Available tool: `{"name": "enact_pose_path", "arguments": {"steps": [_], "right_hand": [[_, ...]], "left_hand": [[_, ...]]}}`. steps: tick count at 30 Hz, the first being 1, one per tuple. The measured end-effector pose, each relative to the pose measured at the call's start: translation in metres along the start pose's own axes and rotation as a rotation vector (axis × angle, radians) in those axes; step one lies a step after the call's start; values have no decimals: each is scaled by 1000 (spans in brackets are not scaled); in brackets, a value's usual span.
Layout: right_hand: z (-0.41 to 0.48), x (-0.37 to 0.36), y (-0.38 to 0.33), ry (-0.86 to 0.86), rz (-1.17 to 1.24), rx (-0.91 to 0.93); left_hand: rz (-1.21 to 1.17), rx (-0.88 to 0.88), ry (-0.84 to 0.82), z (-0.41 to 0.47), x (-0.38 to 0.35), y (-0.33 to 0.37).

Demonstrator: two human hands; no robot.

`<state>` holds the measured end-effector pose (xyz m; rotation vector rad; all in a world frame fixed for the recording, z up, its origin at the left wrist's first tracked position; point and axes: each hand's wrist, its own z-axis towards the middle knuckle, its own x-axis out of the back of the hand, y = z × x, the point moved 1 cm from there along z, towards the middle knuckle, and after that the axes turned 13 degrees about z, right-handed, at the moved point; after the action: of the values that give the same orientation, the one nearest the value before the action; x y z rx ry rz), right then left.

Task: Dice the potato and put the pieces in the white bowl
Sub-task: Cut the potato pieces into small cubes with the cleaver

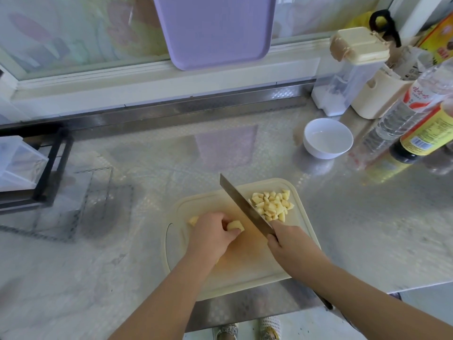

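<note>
Potato chunk (235, 225) lies within left hand (210, 235) grip.

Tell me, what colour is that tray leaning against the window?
The tray is pale purple, a lilac shade; the head view shows it.

My counter (367, 217) is shiny metal with a fine embossed pattern. The cutting board (245, 261) looks like matt cream plastic, a little stained. The knife (241, 204) has a smooth metal blade with a dull shine. The white bowl (318, 150) is glossy. The potato chunk (235, 225) I hold has pale, moist-looking faces. The purple tray (213, 30) is smooth plastic.
</note>
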<state>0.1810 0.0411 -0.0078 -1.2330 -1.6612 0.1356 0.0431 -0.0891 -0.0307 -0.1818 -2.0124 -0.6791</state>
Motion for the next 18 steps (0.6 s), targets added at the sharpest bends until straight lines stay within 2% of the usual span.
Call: {"name": "enact_pose_path", "arguments": {"steps": [6, 18], "right_hand": [[2, -3, -3, 23, 46, -16], [0, -18, -2, 27, 34, -3]], "left_hand": [[-236, 150, 117, -5, -9, 7], [-266, 136, 158, -9, -17, 3]]}}
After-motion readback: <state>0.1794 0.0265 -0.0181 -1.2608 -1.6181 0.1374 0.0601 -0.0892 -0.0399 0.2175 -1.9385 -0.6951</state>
